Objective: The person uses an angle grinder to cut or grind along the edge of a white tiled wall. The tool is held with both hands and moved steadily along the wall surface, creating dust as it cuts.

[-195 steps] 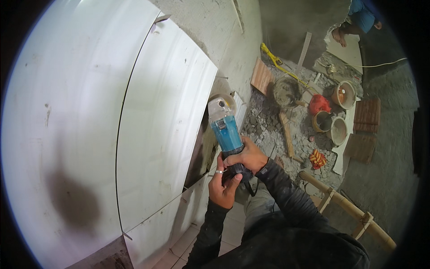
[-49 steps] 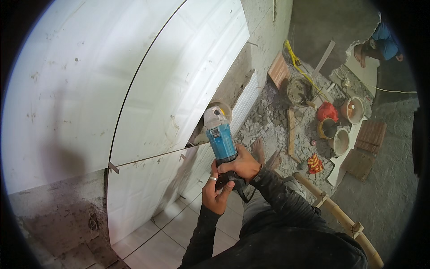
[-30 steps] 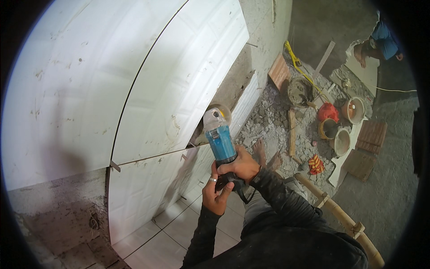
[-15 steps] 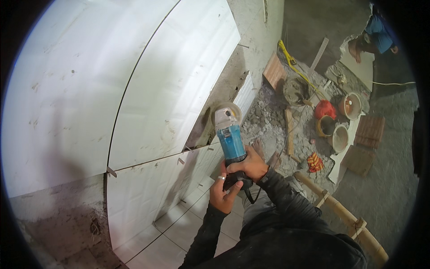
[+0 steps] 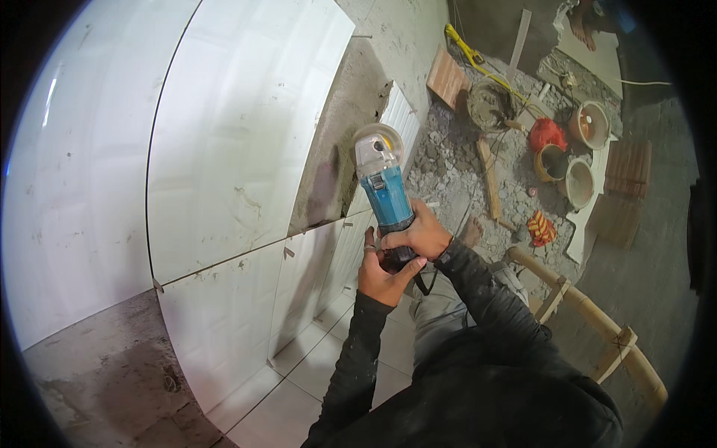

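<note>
Both hands grip a blue angle grinder (image 5: pixel 387 198) with a grey head and a round disc at its far end. My right hand (image 5: pixel 423 233) wraps the body just above the dark rear part. Lower down, my left hand (image 5: pixel 385 275) cups the back end, its thumb lying across it. The disc end stands before a bare patch of mortar wall (image 5: pixel 328 160), beside a ribbed white tile (image 5: pixel 399 123). Whether the disc touches the wall I cannot tell. Large white tiles (image 5: pixel 239 142) cover the wall to the left.
Rubble (image 5: pixel 448 168) spreads over the floor at right, with a wooden strip (image 5: pixel 489 179), several buckets (image 5: pixel 579 183), a red bag (image 5: pixel 547 134) and a yellow tool (image 5: pixel 467 46). A bamboo ladder (image 5: pixel 590 308) lies at lower right. Another person's foot (image 5: pixel 582 30) shows far right.
The view has shifted, so the wall tiles sit further left and the ladder shows more. The grinder stays in both hands, its disc now nearer the ribbed tile. The other person is mostly out of view.
</note>
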Available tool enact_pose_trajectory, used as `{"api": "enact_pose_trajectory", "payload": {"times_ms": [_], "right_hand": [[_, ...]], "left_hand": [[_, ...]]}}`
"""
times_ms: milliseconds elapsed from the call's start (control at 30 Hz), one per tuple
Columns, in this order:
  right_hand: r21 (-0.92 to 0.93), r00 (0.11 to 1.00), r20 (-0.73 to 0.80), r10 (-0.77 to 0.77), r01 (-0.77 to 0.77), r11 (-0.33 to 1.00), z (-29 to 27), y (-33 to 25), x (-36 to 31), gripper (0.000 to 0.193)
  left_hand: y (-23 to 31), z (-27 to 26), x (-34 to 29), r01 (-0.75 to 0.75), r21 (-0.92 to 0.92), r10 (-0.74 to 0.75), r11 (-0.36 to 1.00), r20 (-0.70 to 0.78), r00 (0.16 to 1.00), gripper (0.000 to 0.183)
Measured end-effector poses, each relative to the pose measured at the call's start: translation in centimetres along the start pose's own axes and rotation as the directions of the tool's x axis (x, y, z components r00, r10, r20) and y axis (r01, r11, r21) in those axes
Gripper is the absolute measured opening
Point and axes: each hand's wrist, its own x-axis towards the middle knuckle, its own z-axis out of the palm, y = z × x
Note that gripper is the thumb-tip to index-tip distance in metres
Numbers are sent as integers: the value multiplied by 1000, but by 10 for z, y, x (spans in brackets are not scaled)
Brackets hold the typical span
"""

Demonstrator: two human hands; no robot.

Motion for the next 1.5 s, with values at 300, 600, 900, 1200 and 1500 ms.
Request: {"api": "enact_pose_trajectory", "payload": {"times_ms": [300, 600, 900, 1200, 1500], "right_hand": [[-89, 998, 34, 60, -56, 994, 24, 17, -4, 56], [99, 994, 99, -38, 29, 995, 62, 42, -5, 54], [81, 995, 93, -30, 22, 996, 76, 26, -10, 44], [169, 991, 128, -39, 16, 985, 83, 22, -7, 40], [162, 995, 99, -26, 10, 987, 87, 26, -9, 43]], "left_hand": [[1, -30, -14, 135, 53, -142, 989, 136, 981, 81], [28, -67, -38, 78, 83, -79, 993, 3, 997, 112], [23, -81, -39, 56, 89, -62, 994, 69, 996, 106], [23, -88, -35, -9, 131, 0, 991, 72, 997, 108], [30, -92, -38, 28, 186, -47, 982, 96, 994, 100]]}}
